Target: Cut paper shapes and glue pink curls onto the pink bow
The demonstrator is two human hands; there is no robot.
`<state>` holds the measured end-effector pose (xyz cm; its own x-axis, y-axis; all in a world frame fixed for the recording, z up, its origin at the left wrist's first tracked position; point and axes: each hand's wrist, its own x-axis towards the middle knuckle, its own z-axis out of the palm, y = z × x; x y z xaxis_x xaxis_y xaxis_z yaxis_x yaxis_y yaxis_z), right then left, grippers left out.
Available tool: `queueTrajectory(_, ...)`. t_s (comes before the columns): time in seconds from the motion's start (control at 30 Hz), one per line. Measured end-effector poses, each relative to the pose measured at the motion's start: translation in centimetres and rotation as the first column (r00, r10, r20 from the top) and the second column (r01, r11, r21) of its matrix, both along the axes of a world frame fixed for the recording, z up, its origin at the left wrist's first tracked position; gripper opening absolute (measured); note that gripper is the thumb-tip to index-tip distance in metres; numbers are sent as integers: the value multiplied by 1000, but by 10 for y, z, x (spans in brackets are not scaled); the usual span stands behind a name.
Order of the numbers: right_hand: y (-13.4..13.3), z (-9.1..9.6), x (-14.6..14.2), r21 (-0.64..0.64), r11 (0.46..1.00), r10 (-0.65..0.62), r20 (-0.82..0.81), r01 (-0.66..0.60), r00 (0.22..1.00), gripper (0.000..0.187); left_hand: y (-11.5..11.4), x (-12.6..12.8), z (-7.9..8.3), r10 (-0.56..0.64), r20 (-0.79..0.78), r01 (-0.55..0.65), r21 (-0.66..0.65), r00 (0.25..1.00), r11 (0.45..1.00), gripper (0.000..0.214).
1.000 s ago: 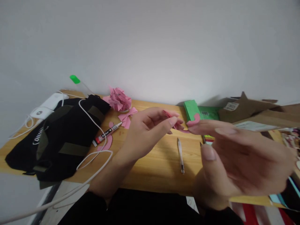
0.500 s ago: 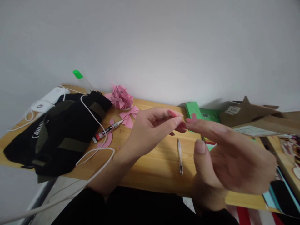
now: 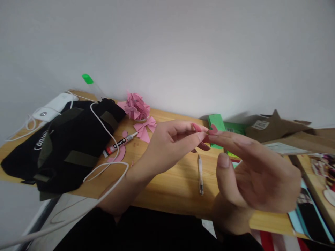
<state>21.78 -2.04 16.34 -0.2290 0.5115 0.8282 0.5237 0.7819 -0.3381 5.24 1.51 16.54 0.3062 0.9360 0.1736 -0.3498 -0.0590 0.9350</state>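
My left hand (image 3: 167, 146) is raised over the wooden desk (image 3: 167, 188), its thumb and fingers pinched on a small pink paper piece (image 3: 206, 137). My right hand (image 3: 256, 174) is just to the right, fingers stretched out and apart, its forefinger tip touching the same pink piece. A white pen (image 3: 200, 174) lies on the desk below both hands.
At the back left lie a pink paper flower (image 3: 136, 106), a pink paper bow (image 3: 145, 129), a glue tube (image 3: 119, 144) and pink scraps (image 3: 119, 156). A black bag (image 3: 65, 143) with a white cable (image 3: 104, 139) fills the left. Green boxes (image 3: 225, 129) and brown packaging (image 3: 277, 127) sit at the right.
My right hand has drawn closer to the left and its fingertip now meets the pink piece. The view has shifted slightly down and left.
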Motion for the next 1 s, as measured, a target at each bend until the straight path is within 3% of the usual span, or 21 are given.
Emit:
queueTrajectory(0.2, 0, 1, 0, -1, 1000, 26, 14, -26, 1000, 67, 0, 1, -2, 29, -29, -29, 1, 999, 1000, 20)
queueTrajectory(0.5, -6, 3, -2, -55, 997, 46, -4, -46, 999, 62, 4, 3, -4, 106, -56, -104, 30, 993, 994, 16)
queueTrajectory(0.73, -9, 3, -6, -95, 988, 116, -28, -118, 993, 71, 5, 4, -4, 141, -79, -137, 44, 987, 990, 20)
queueTrajectory(1.0, -1, -3, -2, -72, 995, 70, -26, -72, 997, 62, 5, 4, 0, 52, -45, -52, -1, 998, 999, 24)
